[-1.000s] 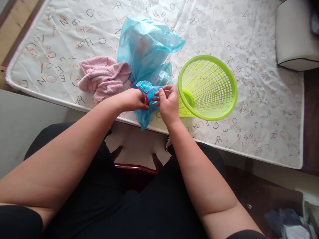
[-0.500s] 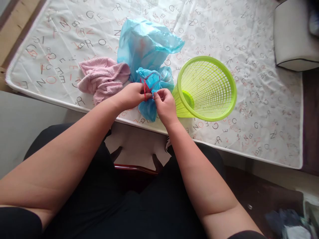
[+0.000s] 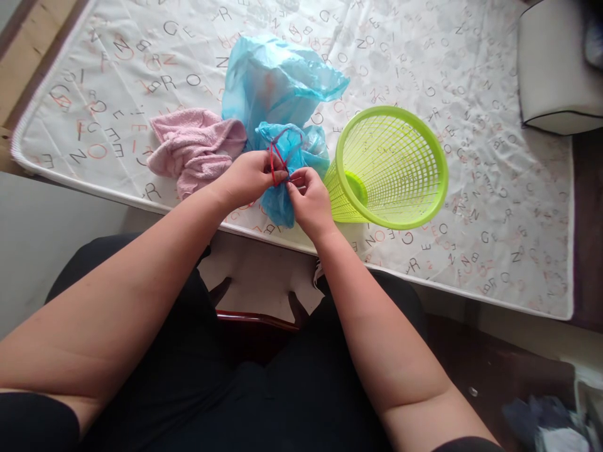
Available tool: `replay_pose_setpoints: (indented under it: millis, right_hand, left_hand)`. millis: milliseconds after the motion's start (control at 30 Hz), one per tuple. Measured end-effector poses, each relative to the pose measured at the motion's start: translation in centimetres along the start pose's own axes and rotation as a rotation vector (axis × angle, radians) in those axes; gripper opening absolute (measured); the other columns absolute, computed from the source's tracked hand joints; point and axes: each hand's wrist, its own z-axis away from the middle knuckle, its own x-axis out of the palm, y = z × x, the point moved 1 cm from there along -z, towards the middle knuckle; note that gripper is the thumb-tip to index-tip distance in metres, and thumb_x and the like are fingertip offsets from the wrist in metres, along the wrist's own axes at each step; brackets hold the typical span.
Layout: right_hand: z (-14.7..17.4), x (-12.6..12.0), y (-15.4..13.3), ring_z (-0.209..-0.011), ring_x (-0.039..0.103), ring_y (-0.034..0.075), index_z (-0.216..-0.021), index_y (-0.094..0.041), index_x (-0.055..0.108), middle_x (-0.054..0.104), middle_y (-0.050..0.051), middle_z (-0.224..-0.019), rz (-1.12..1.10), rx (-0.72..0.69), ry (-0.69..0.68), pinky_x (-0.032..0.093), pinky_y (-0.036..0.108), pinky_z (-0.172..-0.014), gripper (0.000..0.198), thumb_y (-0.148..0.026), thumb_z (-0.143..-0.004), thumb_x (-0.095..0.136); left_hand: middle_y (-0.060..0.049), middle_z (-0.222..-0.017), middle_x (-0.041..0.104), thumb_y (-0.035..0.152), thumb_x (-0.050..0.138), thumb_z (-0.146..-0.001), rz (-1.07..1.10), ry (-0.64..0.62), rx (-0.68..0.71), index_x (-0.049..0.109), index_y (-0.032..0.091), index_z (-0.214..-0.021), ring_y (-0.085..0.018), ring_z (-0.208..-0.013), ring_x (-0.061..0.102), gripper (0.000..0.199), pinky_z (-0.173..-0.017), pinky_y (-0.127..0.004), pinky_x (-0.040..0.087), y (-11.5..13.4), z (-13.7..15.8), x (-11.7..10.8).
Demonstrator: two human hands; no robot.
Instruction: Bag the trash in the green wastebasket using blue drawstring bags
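My left hand [image 3: 258,172] pinches a red string [image 3: 272,164], looped at the gathered neck of a small blue plastic bag [image 3: 277,206]. Close beside it, my right hand [image 3: 309,198] is closed with thumb and forefinger at the same spot; a thin strand of the string runs into its fingertips. The neck of the bag between the hands is partly hidden by my fingers. Behind the hands a larger light-blue plastic bag [image 3: 268,81] lies crumpled on the covered table.
A pink towel [image 3: 195,147] lies bunched left of the bags. On the right, a green mesh basket [image 3: 393,166] leans with its opening toward me. A beige padded case [image 3: 558,69] sits at the far right. The table's white-edged cover [image 3: 471,251] ends just before my lap.
Both hands have shifted only slightly at the bag's neck. The red string loop has moved a little up and right, and a strand now shows at my right fingertips.
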Motion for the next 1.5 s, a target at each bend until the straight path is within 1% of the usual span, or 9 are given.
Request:
replay_pose_setpoints:
  millis: [267, 500, 600, 767, 1000, 1133, 1267, 1433, 1500]
  right_hand:
    - [0.1, -0.1, -0.2, -0.078, 0.058, 0.015, -0.096, -0.025, 0.055, 0.062, -0.001, -0.086, 0.028, 0.032, -0.017, 0.049, 0.032, -0.077, 0.014, -0.036, -0.099, 0.062]
    - [0.0, -0.1, -0.3, -0.075, 0.057, 0.016, -0.096, -0.025, 0.056, 0.061, -0.001, -0.081, 0.022, 0.028, 0.004, 0.048, 0.033, -0.077, 0.006, -0.028, -0.098, 0.061]
    - [-0.1, -0.1, -0.2, -0.078, 0.058, 0.016, -0.095, -0.025, 0.056, 0.063, -0.001, -0.084, 0.018, 0.020, -0.008, 0.049, 0.033, -0.079, 0.007, -0.028, -0.098, 0.061]
    - [-0.3, 0.0, 0.3, -0.085, 0.061, 0.017, -0.096, -0.024, 0.055, 0.066, 0.002, -0.094, -0.016, 0.026, -0.049, 0.050, 0.034, -0.084, 0.013, -0.035, -0.098, 0.062]
    - [-0.2, -0.2, -0.2, -0.080, 0.056, 0.017, -0.089, -0.025, 0.051, 0.061, 0.000, -0.086, 0.046, 0.029, -0.061, 0.048, 0.034, -0.081, 0.016, -0.033, -0.098, 0.061]
    - [-0.3, -0.3, -0.4, -0.080, 0.054, 0.017, -0.087, -0.025, 0.049, 0.060, 0.000, -0.085, 0.088, 0.046, -0.063, 0.045, 0.034, -0.080, 0.015, -0.030, -0.098, 0.057]
    - [-0.4, -0.4, -0.4, -0.074, 0.050, 0.016, -0.084, -0.025, 0.046, 0.056, -0.001, -0.080, 0.142, 0.055, -0.107, 0.042, 0.033, -0.075, 0.013, -0.024, -0.094, 0.054]
    - [-0.4, -0.5, -0.8, -0.073, 0.048, 0.015, -0.083, -0.026, 0.045, 0.055, -0.002, -0.078, 0.147, 0.048, -0.101, 0.039, 0.033, -0.072, 0.014, -0.026, -0.095, 0.052]
    - [-0.4, -0.5, -0.9, -0.072, 0.047, 0.015, -0.083, -0.026, 0.044, 0.054, -0.002, -0.077, 0.146, 0.051, -0.105, 0.039, 0.033, -0.072, 0.014, -0.027, -0.095, 0.052]
  left_hand:
    - [-0.003, -0.082, 0.072, 0.031, 0.070, -0.086, -0.058, 0.033, 0.001, 0.070, 0.021, -0.085, -0.023, -0.087, 0.066, 0.010, -0.081, -0.033, 0.049, -0.6, -0.1, 0.5]
    - [-0.003, -0.081, 0.071, 0.030, 0.068, -0.087, -0.055, -0.008, 0.017, 0.069, 0.021, -0.085, -0.022, -0.086, 0.065, 0.009, -0.082, -0.033, 0.048, -0.3, -0.1, 0.6]
    - [-0.003, -0.083, 0.070, 0.030, 0.068, -0.086, -0.041, -0.004, 0.016, 0.068, 0.021, -0.083, -0.022, -0.086, 0.064, 0.010, -0.082, -0.033, 0.048, -0.2, -0.1, 0.6]
    - [-0.004, -0.086, 0.070, 0.029, 0.066, -0.087, -0.036, -0.020, 0.011, 0.068, 0.021, -0.085, -0.022, -0.086, 0.064, 0.009, -0.082, -0.034, 0.047, -0.2, -0.1, 0.4]
    - [-0.002, -0.081, 0.070, 0.030, 0.066, -0.086, -0.041, -0.049, 0.021, 0.068, 0.022, -0.083, -0.020, -0.083, 0.063, 0.009, -0.079, -0.032, 0.048, -0.3, 0.0, 0.1]
    - [-0.003, -0.081, 0.071, 0.032, 0.068, -0.087, -0.009, 0.041, -0.003, 0.066, 0.023, -0.081, -0.023, -0.088, 0.065, 0.011, -0.081, -0.034, 0.049, -0.6, -0.1, -0.1]
    - [-0.006, -0.088, 0.074, 0.039, 0.066, -0.092, 0.038, 0.205, -0.044, 0.066, 0.024, -0.092, -0.026, -0.098, 0.065, 0.016, -0.083, -0.035, 0.049, -1.4, -0.4, -1.0]
    - [-0.004, -0.096, 0.074, 0.047, 0.054, -0.099, 0.067, 0.375, -0.109, 0.065, 0.025, -0.096, -0.023, -0.103, 0.063, 0.024, -0.084, -0.037, 0.048, -2.0, -0.6, -1.7]
    - [-0.003, -0.100, 0.073, 0.046, 0.054, -0.100, 0.067, 0.444, -0.127, 0.064, 0.024, -0.095, -0.021, -0.104, 0.061, 0.025, -0.085, -0.037, 0.046, -1.8, -0.4, -1.8]
